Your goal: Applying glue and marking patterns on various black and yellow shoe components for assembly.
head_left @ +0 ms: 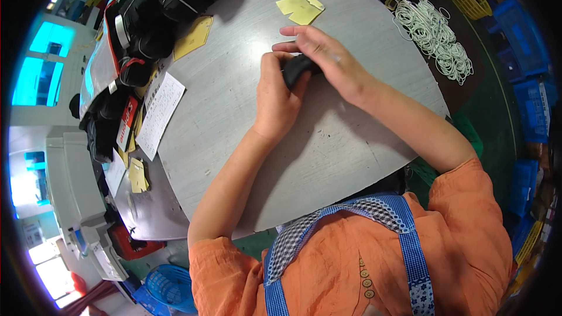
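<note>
Over the middle of the grey tabletop, my left hand [276,96] is closed around a small, dark black piece [297,71] with a rounded edge. It looks like soft fabric, though its exact kind is mostly covered by my fingers. My right hand [331,58] reaches across from the right, its fingers stretched out above the left hand and the far side of the piece. Whether the right palm touches the piece is hard to see. Beyond the hands lies a yellow card pattern [300,8] with a notched edge.
Black sewn items with pale bands [146,23] crowd the table's far left edge. A yellow card [193,36] and a written white sheet [161,111] lie at left. Bundled pale green cord [436,38] sits at far right, near blue crates [530,108]. A blue basket [170,287] stands lower left.
</note>
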